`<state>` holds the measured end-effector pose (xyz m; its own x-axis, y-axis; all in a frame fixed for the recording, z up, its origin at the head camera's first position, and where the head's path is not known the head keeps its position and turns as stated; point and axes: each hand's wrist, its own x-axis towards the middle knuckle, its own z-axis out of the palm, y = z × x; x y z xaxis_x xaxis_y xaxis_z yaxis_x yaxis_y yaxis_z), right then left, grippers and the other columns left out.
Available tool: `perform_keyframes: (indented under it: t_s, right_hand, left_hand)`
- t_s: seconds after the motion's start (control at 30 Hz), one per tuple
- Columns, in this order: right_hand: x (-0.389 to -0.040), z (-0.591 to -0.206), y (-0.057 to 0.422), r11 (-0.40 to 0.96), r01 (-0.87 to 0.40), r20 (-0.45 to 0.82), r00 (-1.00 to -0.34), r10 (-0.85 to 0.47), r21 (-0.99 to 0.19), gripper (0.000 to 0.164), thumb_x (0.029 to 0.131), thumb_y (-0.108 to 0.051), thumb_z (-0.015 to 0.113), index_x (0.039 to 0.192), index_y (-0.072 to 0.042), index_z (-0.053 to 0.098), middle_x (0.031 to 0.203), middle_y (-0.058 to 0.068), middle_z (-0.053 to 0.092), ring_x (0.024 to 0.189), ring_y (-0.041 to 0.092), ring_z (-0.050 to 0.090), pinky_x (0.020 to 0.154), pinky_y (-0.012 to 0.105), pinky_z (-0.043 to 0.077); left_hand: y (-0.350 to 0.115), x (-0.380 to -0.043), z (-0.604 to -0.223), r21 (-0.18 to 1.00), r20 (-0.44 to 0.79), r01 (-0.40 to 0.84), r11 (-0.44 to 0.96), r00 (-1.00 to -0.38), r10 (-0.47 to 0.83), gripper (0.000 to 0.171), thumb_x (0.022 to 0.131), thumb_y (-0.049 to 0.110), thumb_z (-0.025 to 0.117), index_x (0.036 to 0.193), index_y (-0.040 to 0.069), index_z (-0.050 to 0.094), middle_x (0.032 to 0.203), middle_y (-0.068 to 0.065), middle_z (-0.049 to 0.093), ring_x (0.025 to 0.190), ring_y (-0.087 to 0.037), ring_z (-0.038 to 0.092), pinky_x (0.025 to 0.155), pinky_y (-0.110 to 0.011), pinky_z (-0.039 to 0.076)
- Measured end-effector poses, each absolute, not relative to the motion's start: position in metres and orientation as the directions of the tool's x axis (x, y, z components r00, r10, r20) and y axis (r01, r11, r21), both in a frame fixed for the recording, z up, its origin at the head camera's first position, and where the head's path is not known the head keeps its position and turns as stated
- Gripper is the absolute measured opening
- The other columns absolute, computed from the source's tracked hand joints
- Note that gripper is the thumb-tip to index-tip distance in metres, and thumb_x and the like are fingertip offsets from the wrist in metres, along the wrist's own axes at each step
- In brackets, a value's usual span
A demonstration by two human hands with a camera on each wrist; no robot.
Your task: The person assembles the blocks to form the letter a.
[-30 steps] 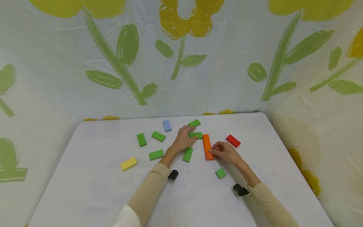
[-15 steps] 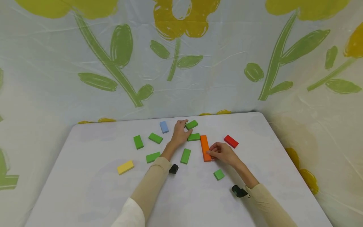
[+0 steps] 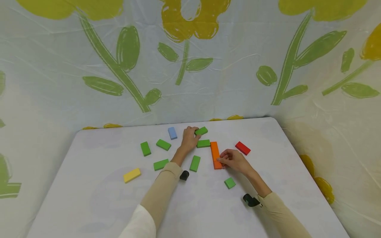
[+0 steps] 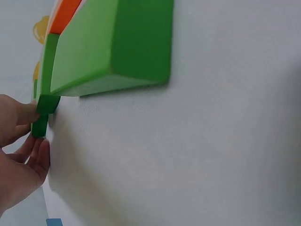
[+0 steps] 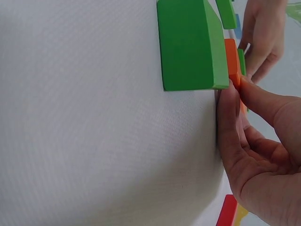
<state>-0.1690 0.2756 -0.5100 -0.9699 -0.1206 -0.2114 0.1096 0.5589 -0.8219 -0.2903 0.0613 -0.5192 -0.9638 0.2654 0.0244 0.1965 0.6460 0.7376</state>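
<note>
At the back of the table, my left hand [image 3: 189, 138] holds the left end of a green block [image 3: 201, 131] between thumb and fingers. Just in front lies another green block [image 3: 203, 143], its right end against the top of an orange strip [image 3: 214, 150]. A seam near the strip's front end marks off a shorter orange piece [image 3: 217, 167]. My right hand [image 3: 236, 160] pinches this front end with thumb and index finger, from the right. In the right wrist view, the thumb and index finger meet at the orange block [image 5: 232, 59]; the fingertips partly hide it.
Around the hands lie a green block [image 3: 194, 163], a small green block [image 3: 230, 182] and a red block [image 3: 242, 148]. Further left are several green blocks [image 3: 145, 149], a blue block [image 3: 172, 133] and a yellow block [image 3: 132, 175]. A flowered sheet [image 3: 226, 82] hangs behind the table.
My left hand has shifted back from above the nearer green block to the left end of the far green one, and its fingers have closed on it. My right hand stays at the orange strip.
</note>
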Motion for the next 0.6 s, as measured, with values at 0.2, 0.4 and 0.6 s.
perform_keyframes:
  t_s: [0.2, 0.4, 0.6]
  right_hand:
    - [-0.168, -0.508, 0.276, 0.576, 0.104, -0.210, -0.970, -0.119, -0.811, 0.023, 0.096, -0.017, 0.075, 0.105, 0.002, 0.066, 0.082, 0.006, 0.063, 0.071, 0.019, 0.064, 0.067, 0.023, 0.055]
    - [-0.167, -0.508, 0.274, 0.574, 0.104, -0.207, -0.971, -0.117, -0.812, 0.023, 0.095, -0.015, 0.076, 0.103, 0.002, 0.065, 0.082, 0.007, 0.063, 0.070, 0.019, 0.064, 0.066, 0.023, 0.054]
    - [-0.168, -0.508, 0.275, 0.575, 0.104, -0.211, -0.970, -0.123, -0.812, 0.022, 0.095, -0.016, 0.075, 0.105, 0.002, 0.065, 0.082, 0.007, 0.064, 0.071, 0.019, 0.065, 0.067, 0.023, 0.055]
  left_hand:
    - [0.056, -0.285, -0.522, 0.765, 0.057, 0.201, 0.612, -0.967, 0.247, 0.038, 0.102, 0.010, 0.065, 0.136, -0.004, 0.060, 0.129, -0.022, 0.057, 0.123, -0.035, 0.051, 0.106, -0.044, 0.043]
    - [0.047, -0.279, -0.526, 0.793, 0.078, 0.203, 0.575, -0.969, 0.236, 0.037, 0.101, 0.009, 0.066, 0.134, -0.006, 0.061, 0.123, -0.022, 0.058, 0.111, -0.033, 0.055, 0.098, -0.043, 0.048]
    - [0.035, -0.272, -0.526, 0.811, 0.070, 0.197, 0.550, -0.967, 0.244, 0.036, 0.100, 0.008, 0.066, 0.133, -0.006, 0.061, 0.118, -0.021, 0.057, 0.104, -0.029, 0.055, 0.091, -0.041, 0.051]
